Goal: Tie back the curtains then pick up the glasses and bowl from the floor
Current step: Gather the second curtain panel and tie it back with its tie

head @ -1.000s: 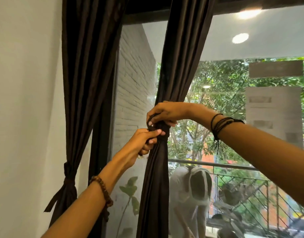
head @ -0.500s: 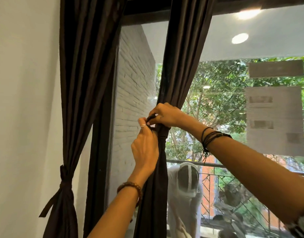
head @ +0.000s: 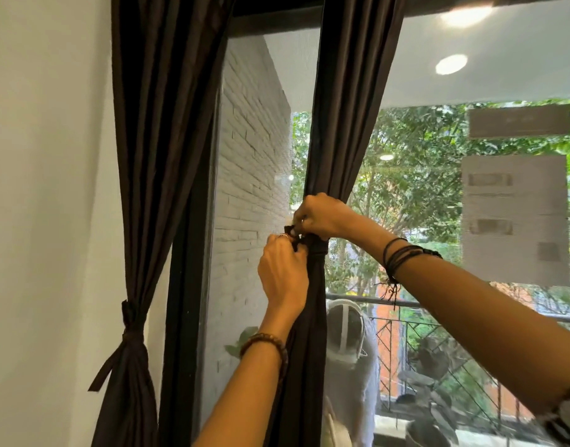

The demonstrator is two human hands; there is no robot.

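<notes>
Two dark brown curtains hang at a large window. The left curtain [head: 154, 156] is gathered and bound by a knotted tie-back [head: 130, 321] low on the left. The middle curtain [head: 344, 117] is bunched at mid height, with a dark tie-back band [head: 315, 248] wrapped around it. My left hand [head: 282, 272] pinches one end of that band at the curtain's left side. My right hand [head: 322, 216] grips the bunched fabric and the band's other end just above. The knot itself is partly hidden by my fingers. No glasses, bowl or floor are in view.
A white wall [head: 45, 221] fills the left. A dark window frame post [head: 187, 285] stands between the curtains. Paper sheets [head: 515, 217] are stuck on the glass at right. Outside are a white brick wall [head: 251, 188], a balcony railing [head: 438, 333] and trees.
My left hand rose from below the band to the curtain's left side and met my right hand at the band's ends. The view drifted slightly right.
</notes>
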